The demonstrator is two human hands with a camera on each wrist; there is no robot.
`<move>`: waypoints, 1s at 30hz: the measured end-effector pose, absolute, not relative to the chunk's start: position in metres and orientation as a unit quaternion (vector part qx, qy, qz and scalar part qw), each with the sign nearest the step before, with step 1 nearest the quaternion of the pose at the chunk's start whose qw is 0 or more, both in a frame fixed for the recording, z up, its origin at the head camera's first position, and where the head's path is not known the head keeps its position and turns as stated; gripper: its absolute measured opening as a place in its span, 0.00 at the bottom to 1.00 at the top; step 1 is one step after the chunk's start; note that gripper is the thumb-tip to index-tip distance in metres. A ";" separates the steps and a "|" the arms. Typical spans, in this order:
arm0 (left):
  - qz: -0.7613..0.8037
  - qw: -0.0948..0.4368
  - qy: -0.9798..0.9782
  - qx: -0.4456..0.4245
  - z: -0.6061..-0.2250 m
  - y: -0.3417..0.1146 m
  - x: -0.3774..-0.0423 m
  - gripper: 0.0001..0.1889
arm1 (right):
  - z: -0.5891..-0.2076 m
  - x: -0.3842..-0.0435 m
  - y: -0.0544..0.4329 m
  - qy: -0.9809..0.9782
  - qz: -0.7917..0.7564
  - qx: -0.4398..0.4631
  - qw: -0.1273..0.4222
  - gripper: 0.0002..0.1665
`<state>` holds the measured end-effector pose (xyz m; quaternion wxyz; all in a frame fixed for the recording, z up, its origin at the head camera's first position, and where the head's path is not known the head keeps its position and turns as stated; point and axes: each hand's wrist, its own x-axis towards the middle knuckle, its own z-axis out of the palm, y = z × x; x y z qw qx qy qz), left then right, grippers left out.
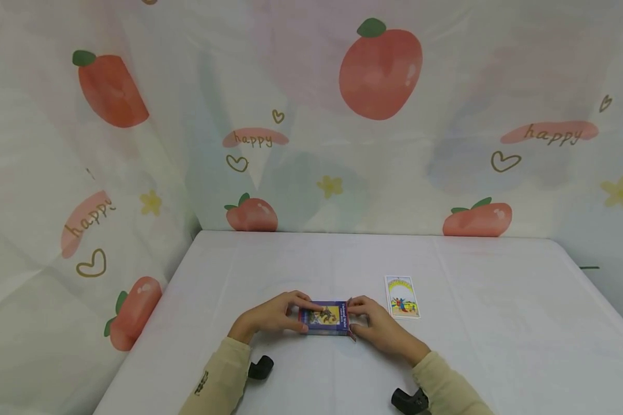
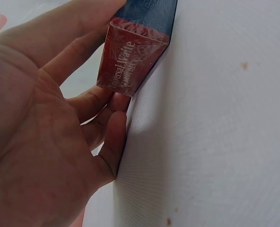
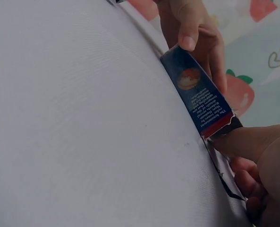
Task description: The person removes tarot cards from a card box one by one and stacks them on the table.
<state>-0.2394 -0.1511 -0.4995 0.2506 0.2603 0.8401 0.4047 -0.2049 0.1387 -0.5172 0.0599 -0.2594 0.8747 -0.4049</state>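
One blue box [image 1: 330,318], lettered red end [image 2: 125,59], left-wrist view only

Curtained-off tabletop corner, kind of room unclear — a white-clothed table [image 1: 509,311] at six o'clock, a fruit-printed, "happy"-lettered backdrop [image 1: 301,75] from nine round to three.

Left grip [image 3: 199,30] and right grip [image 3: 274,163] hold the blue box [image 3: 195,92] between them.

Box [image 1: 332,318], card [image 1: 402,298] on white table [image 1: 311,259]
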 end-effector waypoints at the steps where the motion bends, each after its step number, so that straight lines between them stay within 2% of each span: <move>1: 0.405 0.251 0.840 0.260 -0.500 -0.151 -0.239 0.25 | -0.518 -0.205 0.138 0.875 -0.404 -0.260 0.057 0.18; 17: 0.392 0.244 0.847 0.262 -0.498 -0.151 -0.241 0.25 | -0.519 -0.208 0.135 0.898 -0.355 -0.257 0.026 0.18; 30: 0.397 0.250 0.846 0.254 -0.500 -0.151 -0.241 0.25 | -0.512 -0.206 0.139 0.896 -0.355 -0.261 0.047 0.21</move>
